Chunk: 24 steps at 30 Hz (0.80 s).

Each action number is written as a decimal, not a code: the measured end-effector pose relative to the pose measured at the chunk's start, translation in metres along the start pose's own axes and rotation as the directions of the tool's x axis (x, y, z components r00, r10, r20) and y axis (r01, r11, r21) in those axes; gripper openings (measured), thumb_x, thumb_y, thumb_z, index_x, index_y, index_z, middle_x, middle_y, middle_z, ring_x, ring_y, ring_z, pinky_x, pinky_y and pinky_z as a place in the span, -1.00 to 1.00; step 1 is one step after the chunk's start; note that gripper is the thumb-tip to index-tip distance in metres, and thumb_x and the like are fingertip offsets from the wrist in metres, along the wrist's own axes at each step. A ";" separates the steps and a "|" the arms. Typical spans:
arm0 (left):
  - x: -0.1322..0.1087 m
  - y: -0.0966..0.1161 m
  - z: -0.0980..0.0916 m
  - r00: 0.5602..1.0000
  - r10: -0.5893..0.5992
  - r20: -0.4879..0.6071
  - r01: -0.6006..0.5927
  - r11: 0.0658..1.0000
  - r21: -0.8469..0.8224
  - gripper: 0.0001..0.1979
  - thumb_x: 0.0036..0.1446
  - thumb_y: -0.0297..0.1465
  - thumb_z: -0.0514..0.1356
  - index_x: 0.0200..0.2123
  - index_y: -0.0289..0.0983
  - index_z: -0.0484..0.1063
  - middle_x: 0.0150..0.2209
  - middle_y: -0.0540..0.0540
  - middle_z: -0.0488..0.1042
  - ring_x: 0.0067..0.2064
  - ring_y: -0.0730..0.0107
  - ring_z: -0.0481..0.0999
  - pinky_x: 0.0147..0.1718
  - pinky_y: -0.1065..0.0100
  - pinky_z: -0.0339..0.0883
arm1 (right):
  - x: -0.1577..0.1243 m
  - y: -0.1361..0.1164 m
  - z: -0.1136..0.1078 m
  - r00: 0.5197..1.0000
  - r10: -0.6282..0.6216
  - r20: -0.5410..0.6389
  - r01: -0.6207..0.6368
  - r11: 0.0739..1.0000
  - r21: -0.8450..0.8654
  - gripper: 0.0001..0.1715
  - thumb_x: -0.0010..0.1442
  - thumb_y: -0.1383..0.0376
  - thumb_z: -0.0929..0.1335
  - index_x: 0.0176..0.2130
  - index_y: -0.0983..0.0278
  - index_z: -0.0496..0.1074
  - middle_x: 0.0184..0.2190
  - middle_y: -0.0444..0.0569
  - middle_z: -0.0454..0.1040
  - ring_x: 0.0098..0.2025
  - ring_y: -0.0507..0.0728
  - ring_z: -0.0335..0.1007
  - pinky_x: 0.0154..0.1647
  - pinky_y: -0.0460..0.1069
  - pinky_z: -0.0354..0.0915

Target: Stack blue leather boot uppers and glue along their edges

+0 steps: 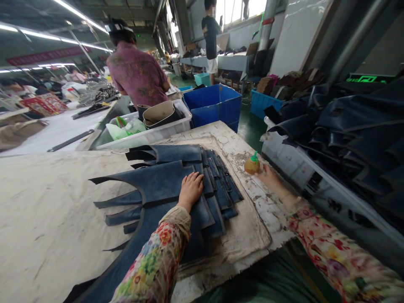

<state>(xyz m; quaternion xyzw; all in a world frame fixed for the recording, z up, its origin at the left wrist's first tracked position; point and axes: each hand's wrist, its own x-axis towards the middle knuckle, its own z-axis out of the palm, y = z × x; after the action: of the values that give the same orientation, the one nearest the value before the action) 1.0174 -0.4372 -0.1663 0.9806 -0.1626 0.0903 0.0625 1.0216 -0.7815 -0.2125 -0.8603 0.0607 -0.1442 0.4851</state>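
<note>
A fanned stack of dark blue leather pieces [164, 185] lies on the stained worktable [47, 219]. My left hand [190, 189] rests flat on the stack, fingers together and stretched out, pressing the top piece. My right hand [268, 174] reaches to the table's right edge, its fingers against a small brown glue bottle with a green cap [251, 164]. How firmly it grips the bottle is hard to see.
A white tray [151, 134] with rolled material stands behind the stack, a blue bin [214, 105] beyond it. Dark blue leather is piled on the right [356, 130]. A person in a purple shirt [137, 75] works ahead; another stands farther back [211, 38].
</note>
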 end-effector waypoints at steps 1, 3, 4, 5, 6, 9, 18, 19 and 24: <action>0.000 0.000 0.000 1.000 -0.002 0.001 0.002 1.000 -0.003 -0.64 0.25 -0.33 -0.08 0.08 -0.12 0.29 0.16 -0.02 0.25 0.22 0.29 0.13 0.20 0.11 0.00 | -0.008 -0.008 -0.002 1.000 0.006 -0.005 -0.006 0.999 -0.045 -0.54 0.01 0.21 0.34 -0.08 0.31 0.39 -0.17 0.15 0.45 -0.16 0.22 0.38 -0.05 0.15 0.29; 0.000 0.001 -0.001 1.000 -0.004 0.003 0.004 1.000 -0.010 -0.64 0.26 -0.33 -0.08 0.08 -0.13 0.29 0.16 -0.01 0.25 0.22 0.29 0.13 0.20 0.11 0.00 | -0.031 -0.028 0.001 0.999 -0.002 0.033 0.006 0.994 -0.110 -0.66 0.08 0.18 0.28 -0.18 0.29 0.44 -0.24 0.12 0.47 -0.22 0.20 0.39 -0.13 0.12 0.32; 0.000 0.001 -0.001 1.000 -0.004 0.002 0.004 1.000 -0.013 -0.63 0.26 -0.33 -0.08 0.08 -0.13 0.29 0.16 -0.01 0.25 0.21 0.29 0.13 0.20 0.12 0.00 | -0.044 -0.040 0.007 0.995 -0.020 0.096 0.031 0.992 -0.122 -0.68 0.12 0.16 0.25 -0.22 0.28 0.45 -0.27 0.09 0.48 -0.24 0.18 0.39 -0.16 0.10 0.32; 0.000 0.002 -0.002 1.000 -0.004 -0.001 0.004 1.000 -0.014 -0.63 0.26 -0.33 -0.08 0.08 -0.13 0.29 0.16 -0.01 0.25 0.21 0.28 0.14 0.20 0.12 0.00 | -0.058 -0.054 0.017 0.981 -0.048 0.188 0.074 0.988 -0.133 -0.68 0.14 0.15 0.23 -0.27 0.27 0.46 -0.30 0.07 0.48 -0.25 0.17 0.40 -0.18 0.08 0.32; 0.000 0.002 -0.002 1.000 -0.003 -0.005 0.003 1.000 -0.013 -0.63 0.26 -0.33 -0.09 0.08 -0.14 0.30 0.16 -0.01 0.26 0.21 0.28 0.14 0.20 0.12 0.00 | -0.071 -0.068 0.028 0.951 -0.077 0.298 0.125 0.981 -0.145 -0.68 0.16 0.15 0.22 -0.29 0.26 0.47 -0.32 0.04 0.49 -0.25 0.16 0.40 -0.19 0.06 0.31; 0.000 0.002 -0.002 1.000 0.001 -0.018 -0.001 1.000 -0.008 -0.64 0.26 -0.33 -0.08 0.07 -0.14 0.30 0.15 -0.01 0.27 0.21 0.28 0.15 0.19 0.11 0.01 | -0.098 -0.108 0.064 0.848 -0.080 0.525 0.246 0.935 -0.255 -0.67 0.21 0.21 0.19 -0.30 0.25 0.49 -0.30 0.03 0.51 -0.21 0.15 0.42 -0.18 0.02 0.29; -0.001 0.000 -0.002 1.000 0.001 -0.023 -0.002 0.999 -0.033 -0.64 0.26 -0.32 -0.09 0.07 -0.15 0.30 0.15 -0.02 0.27 0.20 0.27 0.15 0.19 0.08 0.00 | -0.083 -0.144 0.109 0.843 0.061 0.534 0.239 0.848 -0.473 -0.70 0.20 0.23 0.26 -0.35 0.32 0.52 -0.29 0.11 0.52 -0.21 0.16 0.45 -0.23 -0.04 0.24; 0.000 0.000 -0.002 1.000 -0.004 -0.015 0.004 0.999 -0.038 -0.64 0.26 -0.32 -0.09 0.07 -0.15 0.30 0.15 -0.02 0.27 0.20 0.27 0.15 0.19 0.08 0.00 | -0.082 -0.144 0.110 0.843 0.072 0.534 0.232 0.846 -0.480 -0.71 0.20 0.24 0.26 -0.34 0.33 0.52 -0.29 0.10 0.53 -0.21 0.15 0.45 -0.24 -0.06 0.23; 0.001 -0.002 -0.003 1.000 -0.014 0.004 0.014 0.999 -0.034 -0.63 0.26 -0.32 -0.09 0.08 -0.17 0.29 0.15 -0.03 0.27 0.20 0.26 0.15 0.19 0.06 0.00 | -0.085 -0.147 0.110 0.840 0.084 0.537 0.234 0.836 -0.497 -0.72 0.23 0.25 0.25 -0.29 0.30 0.51 -0.28 -0.01 0.53 -0.19 0.07 0.44 -0.27 -0.12 0.19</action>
<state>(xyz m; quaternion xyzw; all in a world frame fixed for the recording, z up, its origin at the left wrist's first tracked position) 1.0186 -0.4351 -0.1629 0.9807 -0.1572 0.0854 0.0796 0.9692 -0.5943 -0.1569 -0.9687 -0.0748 0.1062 0.2114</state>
